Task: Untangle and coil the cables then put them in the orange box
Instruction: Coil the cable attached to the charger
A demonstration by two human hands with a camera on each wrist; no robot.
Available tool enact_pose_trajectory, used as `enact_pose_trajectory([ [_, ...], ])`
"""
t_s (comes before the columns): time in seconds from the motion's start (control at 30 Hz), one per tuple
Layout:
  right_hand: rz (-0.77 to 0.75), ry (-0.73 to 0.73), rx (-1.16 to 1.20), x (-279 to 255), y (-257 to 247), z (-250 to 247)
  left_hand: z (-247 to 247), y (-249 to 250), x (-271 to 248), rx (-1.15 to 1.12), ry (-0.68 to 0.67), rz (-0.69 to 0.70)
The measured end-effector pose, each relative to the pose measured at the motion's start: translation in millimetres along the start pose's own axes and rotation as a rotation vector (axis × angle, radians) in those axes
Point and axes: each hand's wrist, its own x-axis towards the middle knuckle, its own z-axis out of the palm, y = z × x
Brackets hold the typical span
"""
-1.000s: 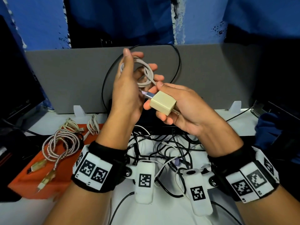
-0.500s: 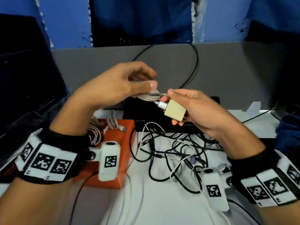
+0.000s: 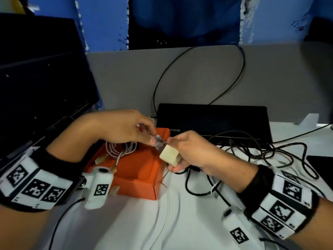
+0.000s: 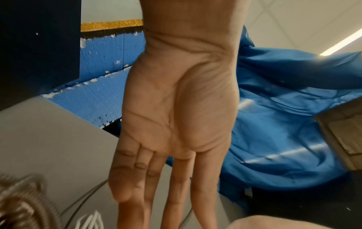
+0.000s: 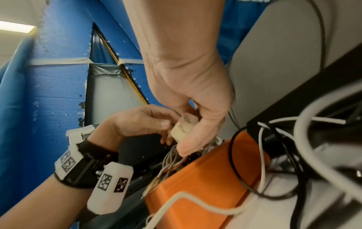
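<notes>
My left hand [image 3: 152,140] pinches a small coil of white cable [image 3: 158,143] just above the far right corner of the orange box [image 3: 142,175]. My right hand [image 3: 175,165] grips the cream charger cube [image 3: 168,153] at the end of that cable, over the box's right rim. In the right wrist view the cube [image 5: 184,126] sits between thumb and fingers, and the cable loops [image 5: 172,155] hang down into the box [image 5: 205,186]. A coiled silver braided cable [image 3: 119,148] lies inside the box. The tangle of black cables [image 3: 252,156] lies on the white table to the right.
A flat black device [image 3: 212,121] stands behind the box against the grey divider [image 3: 126,78]. A dark monitor [image 3: 41,73] fills the left side. A thin white cable [image 3: 166,210] trails over the table near the box's front.
Both hands came down and to the left, from in front of the divider to over the orange box, carrying the coil and the charger. The view turned left with them.
</notes>
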Motion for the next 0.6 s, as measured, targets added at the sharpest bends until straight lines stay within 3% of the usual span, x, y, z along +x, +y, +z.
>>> enact_pose_trajectory([
  [0.1, 0.104, -0.036, 0.137, -4, 4, 15, 14, 5, 3, 0.019, -0.100, 0.028],
  [0.3, 0.135, -0.108, 0.229, -5, 2, 27, 23, 6, 2, 0.022, -0.179, 0.015],
  [0.6, 0.041, -0.108, -0.231, 6, -7, 33, 21, 0, -2, 0.088, -0.263, -0.028],
])
